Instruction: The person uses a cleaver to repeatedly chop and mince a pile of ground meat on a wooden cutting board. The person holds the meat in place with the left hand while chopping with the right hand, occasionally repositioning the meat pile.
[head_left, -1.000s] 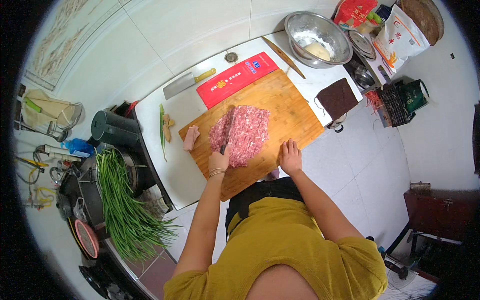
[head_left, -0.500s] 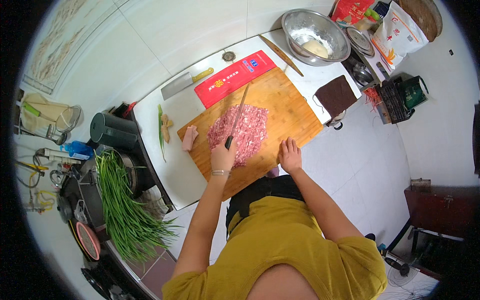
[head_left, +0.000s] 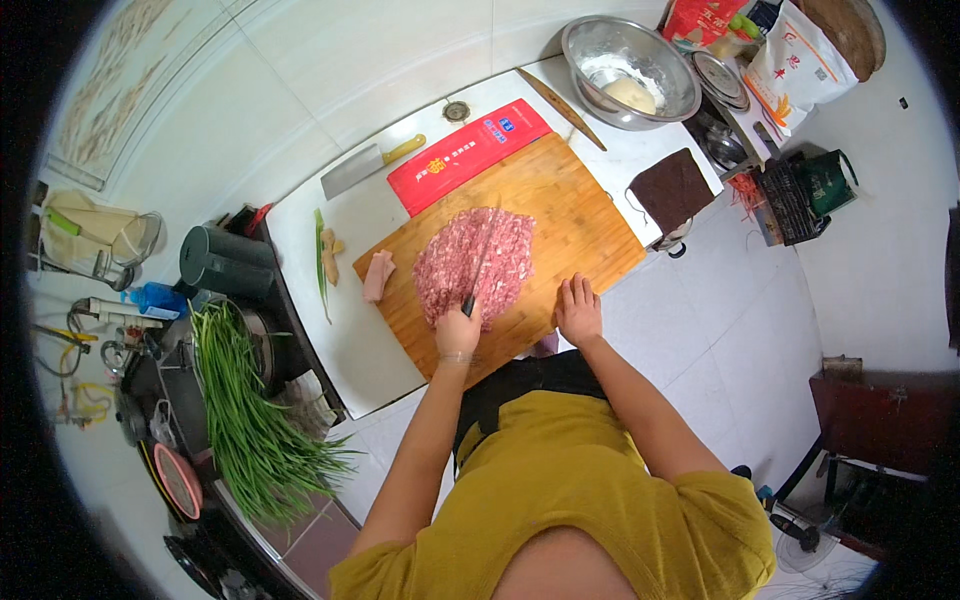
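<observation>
My left hand (head_left: 457, 333) is closed around the black handle of a kitchen knife (head_left: 469, 303). Its blade, seen nearly edge-on, points away from me over a flat spread of minced meat (head_left: 508, 262). The mince lies on a wooden cutting board (head_left: 592, 212); whether the blade has sunk into it is hard to see. On the board's near right edge, my right hand (head_left: 579, 312) rests with fingers stretched out, holding nothing. A pale pink chunk of meat (head_left: 378, 276) sits at the board's left side.
Left of the board are ginger (head_left: 332, 256) and a green onion (head_left: 321, 262). Behind it lie a cleaver (head_left: 352, 174) and a red package (head_left: 465, 157). A steel bowl with dough (head_left: 630, 96) stands far right, a brown cloth (head_left: 670, 192) nearer. Long green chives (head_left: 245, 420) fill the left side.
My left hand has shifted slightly right and toward me. The knife came with it, its blade now lower over the mince. My right hand has stayed nearly in place.
</observation>
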